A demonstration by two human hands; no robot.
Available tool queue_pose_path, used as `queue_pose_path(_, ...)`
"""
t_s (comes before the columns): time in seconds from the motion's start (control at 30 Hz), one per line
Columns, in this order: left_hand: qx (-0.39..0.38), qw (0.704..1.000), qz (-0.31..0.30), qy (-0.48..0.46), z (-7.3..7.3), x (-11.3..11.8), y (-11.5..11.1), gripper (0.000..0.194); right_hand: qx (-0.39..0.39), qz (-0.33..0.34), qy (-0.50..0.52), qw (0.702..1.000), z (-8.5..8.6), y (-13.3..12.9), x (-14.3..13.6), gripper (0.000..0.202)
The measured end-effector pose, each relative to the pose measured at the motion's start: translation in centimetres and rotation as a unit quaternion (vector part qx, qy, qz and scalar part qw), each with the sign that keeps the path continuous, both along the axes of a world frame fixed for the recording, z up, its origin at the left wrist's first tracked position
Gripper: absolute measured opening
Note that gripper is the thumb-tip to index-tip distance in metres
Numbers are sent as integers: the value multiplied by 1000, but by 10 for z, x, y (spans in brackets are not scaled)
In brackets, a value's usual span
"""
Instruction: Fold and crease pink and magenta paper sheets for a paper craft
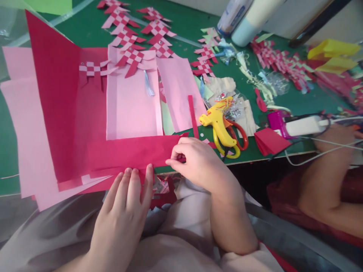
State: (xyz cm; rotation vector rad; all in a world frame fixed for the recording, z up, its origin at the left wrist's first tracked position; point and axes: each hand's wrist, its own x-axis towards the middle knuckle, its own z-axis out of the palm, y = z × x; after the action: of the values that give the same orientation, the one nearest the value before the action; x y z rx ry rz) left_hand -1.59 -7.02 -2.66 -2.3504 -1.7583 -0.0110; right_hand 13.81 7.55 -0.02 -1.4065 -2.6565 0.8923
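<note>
The right hand (pixel 197 160) is pinching the wide red paper strip (pixel 136 152); the left hand (pixel 123 211) is touching its near side with straight fingers. It is lying along the tabletop (pixel 85 30) front edge, left of the yellow glue gun (pixel 218 119).

Ancillary items, green tabletop (pixel 181 34).
Near edge, right of center: yellow glue gun (pixel 217 118), resting over scissors (pixel 244 139) with looped handles. Farther right, near edge: purple block (pixel 279 121) beside white power unit (pixel 303 125); white cable (pixel 304 160) extends past the edge. Far edge: labeled cylindrical container (pixel 234 16) beside cream-and-blue cylinder (pixel 253 20). Toward far right corner: folded yellow paper (pixel 333 49). Right end: co-worker's forearm (pixel 326 173) at near edge.
</note>
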Motion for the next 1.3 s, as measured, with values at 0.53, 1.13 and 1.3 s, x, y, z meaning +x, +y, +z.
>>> queue_pose_path(0.53, -12, 1000, 4, 2, -1, 1, -1, 71, -10, 20, -4, 1000, 2, 1, 0, 24)
queue_pose_path(1.13, 15, 999, 13, 27, 1, 9, 4, 85, 30, 0, 12, 999, 0, -2, 15, 26)
queue_pose_path(1.3, -7, 1000, 18, 23, 0, 10, 5, 79, 33, -22, 5, 999, 0, -3, 24, 28)
